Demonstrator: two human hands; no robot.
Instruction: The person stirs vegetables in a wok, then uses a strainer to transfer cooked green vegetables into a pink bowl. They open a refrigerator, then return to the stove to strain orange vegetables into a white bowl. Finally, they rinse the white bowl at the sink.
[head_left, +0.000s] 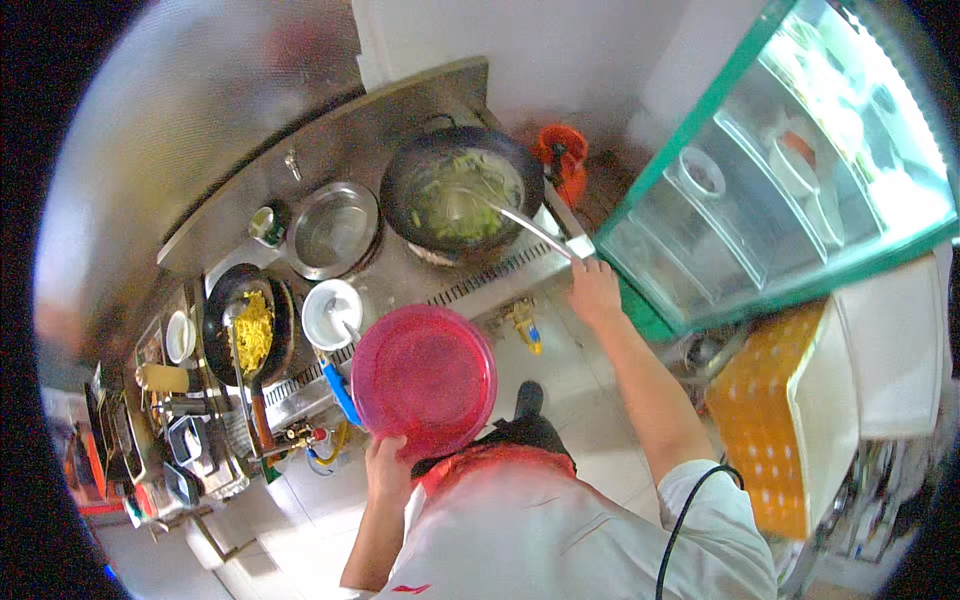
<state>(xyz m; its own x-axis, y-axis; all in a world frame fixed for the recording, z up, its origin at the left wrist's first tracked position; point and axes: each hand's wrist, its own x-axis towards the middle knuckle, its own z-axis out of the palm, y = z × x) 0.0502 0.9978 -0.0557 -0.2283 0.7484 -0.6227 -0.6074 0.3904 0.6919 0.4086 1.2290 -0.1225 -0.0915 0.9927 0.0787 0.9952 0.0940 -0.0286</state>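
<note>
My left hand (388, 469) grips the near rim of a pink plastic basin (427, 375), held in front of my waist. I see only a bare pink floor in the basin. My right hand (596, 289) is closed around the handle end of a long metal ladle (534, 223). Its head reaches into a large black wok (405, 225) on the stove. Chopped green vegetables (461, 202) lie in the wok in pale, cloudy liquid. Just left of the basin stands a white container (332, 311) with a utensil in it.
A smaller wok (217, 300) holds yellow shredded food (255, 330) and a ladle. A round metal pan (334, 229) sits between the woks. On the right stands a green-framed glass display cabinet (660, 240), above an orange crate (757, 420). An orange bucket (571, 176) is behind the stove's end.
</note>
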